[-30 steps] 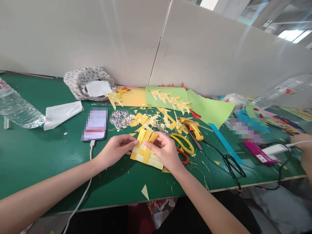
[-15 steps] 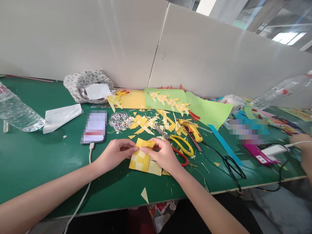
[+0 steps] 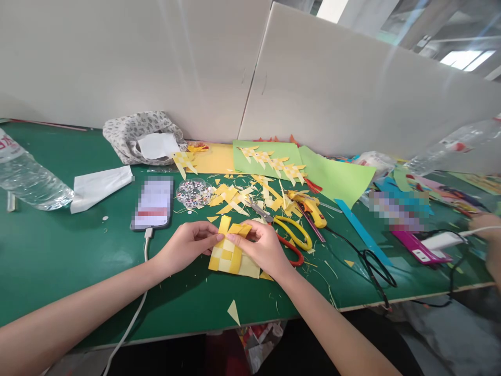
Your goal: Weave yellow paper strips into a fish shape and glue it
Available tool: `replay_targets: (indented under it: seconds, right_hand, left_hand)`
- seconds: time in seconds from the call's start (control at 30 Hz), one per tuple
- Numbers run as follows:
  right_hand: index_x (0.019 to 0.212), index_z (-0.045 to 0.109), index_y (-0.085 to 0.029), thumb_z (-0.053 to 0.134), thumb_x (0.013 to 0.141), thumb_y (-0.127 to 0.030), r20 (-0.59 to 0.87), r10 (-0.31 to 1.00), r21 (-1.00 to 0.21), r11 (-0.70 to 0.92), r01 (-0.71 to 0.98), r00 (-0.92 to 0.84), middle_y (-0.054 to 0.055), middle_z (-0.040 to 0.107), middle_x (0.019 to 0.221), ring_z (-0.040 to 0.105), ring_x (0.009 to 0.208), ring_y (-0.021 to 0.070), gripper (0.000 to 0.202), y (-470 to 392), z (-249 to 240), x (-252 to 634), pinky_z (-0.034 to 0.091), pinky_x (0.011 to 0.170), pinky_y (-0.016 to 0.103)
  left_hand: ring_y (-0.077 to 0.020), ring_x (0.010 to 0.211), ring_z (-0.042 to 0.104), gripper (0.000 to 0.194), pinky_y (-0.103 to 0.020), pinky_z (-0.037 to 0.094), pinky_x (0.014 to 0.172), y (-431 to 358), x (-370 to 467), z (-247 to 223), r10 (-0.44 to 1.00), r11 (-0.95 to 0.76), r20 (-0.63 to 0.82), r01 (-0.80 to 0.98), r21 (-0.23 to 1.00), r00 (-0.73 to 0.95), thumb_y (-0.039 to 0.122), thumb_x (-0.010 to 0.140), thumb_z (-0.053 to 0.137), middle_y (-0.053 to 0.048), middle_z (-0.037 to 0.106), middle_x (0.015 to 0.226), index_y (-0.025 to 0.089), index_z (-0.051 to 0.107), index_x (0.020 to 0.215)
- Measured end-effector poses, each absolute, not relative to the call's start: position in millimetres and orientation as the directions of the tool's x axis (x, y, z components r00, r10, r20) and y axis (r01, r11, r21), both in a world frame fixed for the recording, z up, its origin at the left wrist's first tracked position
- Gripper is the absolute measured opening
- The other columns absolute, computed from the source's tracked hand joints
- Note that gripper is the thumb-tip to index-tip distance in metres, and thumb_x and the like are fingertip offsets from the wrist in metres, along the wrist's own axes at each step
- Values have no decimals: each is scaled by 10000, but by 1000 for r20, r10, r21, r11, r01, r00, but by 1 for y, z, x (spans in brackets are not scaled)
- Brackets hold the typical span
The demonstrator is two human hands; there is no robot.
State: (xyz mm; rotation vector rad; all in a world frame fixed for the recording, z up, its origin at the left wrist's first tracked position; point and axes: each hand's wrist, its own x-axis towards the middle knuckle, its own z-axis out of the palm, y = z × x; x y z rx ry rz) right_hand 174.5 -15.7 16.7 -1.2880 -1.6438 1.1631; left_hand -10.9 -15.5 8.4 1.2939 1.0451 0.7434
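Your left hand (image 3: 191,243) and right hand (image 3: 263,244) each pinch the woven yellow paper (image 3: 226,256), close together at its far end, near the front edge of the bench (image 3: 188,308). Farther back, a clear lobed dish (image 3: 178,194) holds tiny multicoloured pieces (image 3: 194,194); by the back edge, a patterned cloth bag (image 3: 129,133) has white paper (image 3: 157,145) at its mouth.

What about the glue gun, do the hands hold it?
No, the glue gun lies on the table, while the left hand and right hand hold woven yellow paper.

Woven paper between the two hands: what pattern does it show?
The woven paper is checkered in deep and pale yellow, seen best in the head view.
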Motion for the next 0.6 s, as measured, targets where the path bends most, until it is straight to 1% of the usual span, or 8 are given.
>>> replay_targets:
  seconds: [0.2,0.4,0.47,0.6]
  right_hand:
    - [701,566,-185,669,696,-383,25,975,-951,91,295,-220,6,611,680,580,643,151,222,-15,16,175,457,563,250]
    - [702,590,-179,672,690,-365,37,973,-941,111,320,-229,11,621,693,584,658,151,203,-17,19,174,458,573,244]
    - [693,596,-182,671,690,-352,41,971,-931,122,343,-235,6,625,684,581,650,147,186,-18,19,173,455,565,239]
    - [690,615,-188,678,685,-334,54,965,-907,154,391,-255,1,640,689,586,647,147,159,-19,19,171,468,579,243]
  left_hand:
    - [-104,669,548,262,-219,494,615,-16,-10,10,903,180,-209,112,977,376,424,752,599,12,577,734,166,602,797]
    - [-110,640,549,258,-231,489,603,-16,-10,11,900,186,-219,123,975,378,424,732,607,19,573,710,173,596,790]
    - [-102,601,531,247,-213,457,569,-16,-11,9,887,169,-215,144,975,408,412,721,623,31,556,668,174,594,780]
    - [-68,495,419,230,-177,328,470,-17,-11,8,877,77,-164,204,976,452,390,729,624,64,447,556,164,583,713]
